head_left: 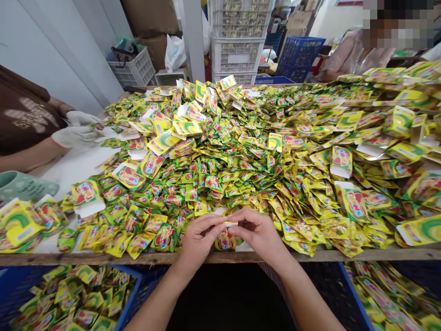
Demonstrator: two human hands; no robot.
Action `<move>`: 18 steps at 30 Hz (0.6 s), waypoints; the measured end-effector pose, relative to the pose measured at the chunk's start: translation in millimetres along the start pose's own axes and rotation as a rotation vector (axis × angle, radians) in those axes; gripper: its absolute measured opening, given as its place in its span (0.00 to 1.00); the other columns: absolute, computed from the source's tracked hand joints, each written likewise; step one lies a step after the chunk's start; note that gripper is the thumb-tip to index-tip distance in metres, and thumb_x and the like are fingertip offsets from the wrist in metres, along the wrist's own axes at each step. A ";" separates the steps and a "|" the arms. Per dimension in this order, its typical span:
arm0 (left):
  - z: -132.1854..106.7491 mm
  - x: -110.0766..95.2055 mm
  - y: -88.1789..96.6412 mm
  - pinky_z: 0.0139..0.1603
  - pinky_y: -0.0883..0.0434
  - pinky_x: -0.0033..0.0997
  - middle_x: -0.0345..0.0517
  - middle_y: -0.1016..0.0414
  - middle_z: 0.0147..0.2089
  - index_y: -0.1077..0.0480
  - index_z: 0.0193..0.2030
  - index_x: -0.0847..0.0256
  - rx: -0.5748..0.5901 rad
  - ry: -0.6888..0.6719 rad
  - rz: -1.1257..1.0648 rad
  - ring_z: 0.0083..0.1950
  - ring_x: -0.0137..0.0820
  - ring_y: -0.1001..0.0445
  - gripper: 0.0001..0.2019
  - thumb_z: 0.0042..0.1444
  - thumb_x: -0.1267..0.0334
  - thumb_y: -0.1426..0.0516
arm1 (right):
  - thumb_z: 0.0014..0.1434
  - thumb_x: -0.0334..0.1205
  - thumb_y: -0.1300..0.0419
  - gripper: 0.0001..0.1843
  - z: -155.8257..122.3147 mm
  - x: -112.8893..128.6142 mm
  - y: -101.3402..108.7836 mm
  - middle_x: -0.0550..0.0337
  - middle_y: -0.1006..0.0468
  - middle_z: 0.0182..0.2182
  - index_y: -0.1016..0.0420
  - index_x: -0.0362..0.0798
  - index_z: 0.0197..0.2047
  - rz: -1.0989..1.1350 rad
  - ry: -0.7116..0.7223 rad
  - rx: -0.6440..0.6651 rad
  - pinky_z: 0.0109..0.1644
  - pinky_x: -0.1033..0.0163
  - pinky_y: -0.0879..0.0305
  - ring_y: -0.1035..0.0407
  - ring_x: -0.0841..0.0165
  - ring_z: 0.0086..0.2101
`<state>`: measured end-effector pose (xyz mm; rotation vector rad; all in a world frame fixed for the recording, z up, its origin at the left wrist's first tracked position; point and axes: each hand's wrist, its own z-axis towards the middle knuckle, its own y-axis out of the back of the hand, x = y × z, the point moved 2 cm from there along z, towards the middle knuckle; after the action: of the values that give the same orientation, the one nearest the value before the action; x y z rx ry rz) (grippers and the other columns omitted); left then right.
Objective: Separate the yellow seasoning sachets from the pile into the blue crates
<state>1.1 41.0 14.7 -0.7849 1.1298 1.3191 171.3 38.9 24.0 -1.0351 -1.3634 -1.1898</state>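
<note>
My left hand (203, 236) and my right hand (257, 230) meet at the table's front edge, thumbs and fingertips pinched together. Between them is a small printed carton (225, 241), yellow and green with a red fruit picture; a pale edge shows at the fingertips, and my fingers hide part of it. Just beyond lies a big heap of small shiny sachets (220, 170), mostly green on the left and yellow on the right. Flat cartons, such as one with a white flap (87, 195), lie over and around the heap.
Below the table edge stand a blue crate (132, 285) on the left and another blue crate (354, 294) on the right, both holding cartons. A green mug (31, 186) stands at left. A co-worker's gloved hands (76, 133) work there; another person (358, 50) sits far right.
</note>
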 end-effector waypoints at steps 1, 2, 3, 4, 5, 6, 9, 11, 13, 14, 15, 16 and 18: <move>-1.7 1.3 1.0 0.48 0.28 0.29 0.45 0.19 0.40 0.21 0.42 0.56 0.019 -0.016 0.009 0.44 0.32 0.23 0.09 0.55 0.70 0.39 | 0.51 0.39 0.32 0.08 -2.5 -1.2 0.7 0.57 0.22 0.33 0.21 0.48 0.35 -0.044 0.051 -0.005 0.33 0.62 0.28 0.27 0.66 0.32; -3.7 2.8 2.0 0.49 0.28 0.30 0.45 0.19 0.42 0.22 0.44 0.55 0.044 -0.029 0.016 0.45 0.32 0.23 0.11 0.55 0.71 0.39 | 0.52 0.37 0.33 0.06 -5.2 -2.1 0.8 0.57 0.22 0.34 0.21 0.49 0.37 -0.088 0.107 -0.014 0.36 0.62 0.29 0.27 0.66 0.34; -5.8 4.5 2.9 0.50 0.28 0.31 0.45 0.20 0.44 0.23 0.45 0.54 0.066 -0.045 0.024 0.46 0.32 0.23 0.13 0.55 0.71 0.39 | 0.54 0.35 0.34 0.06 -7.9 -2.7 0.1 0.57 0.22 0.34 0.21 0.50 0.38 -0.129 0.162 -0.027 0.38 0.62 0.29 0.27 0.66 0.36; -7.9 6.1 3.5 0.51 0.28 0.31 0.45 0.20 0.45 0.23 0.47 0.54 0.086 -0.060 0.032 0.47 0.33 0.24 0.14 0.55 0.71 0.39 | 0.55 0.34 0.35 0.06 -10.6 -3.0 -1.5 0.57 0.22 0.36 0.21 0.51 0.38 -0.167 0.216 -0.043 0.41 0.61 0.30 0.27 0.66 0.38; -9.9 7.5 3.6 0.52 0.29 0.32 0.46 0.21 0.46 0.24 0.47 0.54 0.098 -0.075 0.043 0.48 0.33 0.24 0.14 0.55 0.72 0.39 | 0.56 0.33 0.36 0.07 -13.4 -3.1 -4.0 0.57 0.23 0.37 0.21 0.51 0.39 -0.204 0.265 -0.061 0.43 0.61 0.31 0.28 0.66 0.40; -11.5 8.9 3.0 0.53 0.29 0.33 0.46 0.21 0.46 0.24 0.47 0.55 0.105 -0.085 0.055 0.49 0.33 0.24 0.13 0.55 0.72 0.40 | 0.58 0.32 0.38 0.07 -16.0 -3.1 -7.0 0.57 0.23 0.38 0.21 0.52 0.39 -0.237 0.310 -0.083 0.45 0.61 0.31 0.28 0.66 0.41; -13.5 11.5 -3.9 0.53 0.30 0.34 0.46 0.21 0.45 0.26 0.46 0.57 0.140 -0.084 0.095 0.48 0.34 0.25 0.11 0.56 0.71 0.40 | 0.60 0.30 0.42 0.10 -23.0 -4.2 -12.8 0.55 0.25 0.40 0.22 0.51 0.41 -0.302 0.394 -0.144 0.46 0.61 0.32 0.30 0.66 0.43; -11.8 10.9 -7.4 0.51 0.29 0.33 0.46 0.22 0.44 0.26 0.46 0.56 0.163 -0.024 0.102 0.47 0.34 0.25 0.11 0.56 0.68 0.40 | 0.61 0.31 0.43 0.10 -25.4 -7.5 -7.9 0.55 0.25 0.41 0.22 0.52 0.41 -0.293 0.372 -0.144 0.46 0.61 0.31 0.30 0.66 0.43; -9.2 6.8 2.0 0.47 0.28 0.31 0.45 0.22 0.44 0.27 0.47 0.56 0.063 0.097 0.035 0.44 0.33 0.24 0.11 0.57 0.65 0.41 | 0.61 0.34 0.43 0.09 -25.3 -12.8 7.3 0.56 0.25 0.41 0.22 0.52 0.42 -0.262 0.273 -0.194 0.39 0.63 0.30 0.28 0.67 0.38; -9.4 3.3 14.1 0.44 0.27 0.31 0.45 0.23 0.44 0.28 0.48 0.55 -0.030 0.171 -0.020 0.42 0.33 0.23 0.11 0.57 0.62 0.41 | 0.62 0.35 0.43 0.09 -24.7 -15.3 17.3 0.56 0.25 0.39 0.23 0.52 0.42 -0.259 0.214 -0.247 0.34 0.64 0.30 0.28 0.68 0.33; -11.6 -0.8 31.6 0.41 0.26 0.30 0.45 0.23 0.44 0.29 0.48 0.54 -0.121 0.249 -0.070 0.40 0.33 0.23 0.12 0.57 0.60 0.42 | 0.62 0.36 0.44 0.09 -23.6 -17.1 26.8 0.57 0.25 0.36 0.23 0.51 0.42 -0.280 0.164 -0.288 0.29 0.65 0.31 0.29 0.70 0.29; -16.7 -4.9 53.8 0.38 0.25 0.30 0.44 0.23 0.44 0.29 0.48 0.53 -0.180 0.323 -0.095 0.39 0.33 0.23 0.12 0.57 0.58 0.42 | 0.62 0.35 0.44 0.08 -22.0 -18.0 34.4 0.58 0.26 0.34 0.24 0.50 0.41 -0.325 0.136 -0.297 0.28 0.65 0.32 0.31 0.70 0.27; -36.8 -10.2 108.6 0.38 0.25 0.32 0.42 0.21 0.42 0.27 0.45 0.52 -0.125 0.474 -0.016 0.40 0.37 0.22 0.12 0.54 0.56 0.40 | 0.61 0.34 0.45 0.09 -16.9 -16.7 39.3 0.57 0.26 0.34 0.24 0.50 0.40 -0.475 0.152 -0.166 0.34 0.63 0.30 0.29 0.68 0.31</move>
<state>-110.7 18.2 30.0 -1.2406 1.4132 1.2310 214.4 28.2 12.4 -0.7308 -1.4504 -1.7196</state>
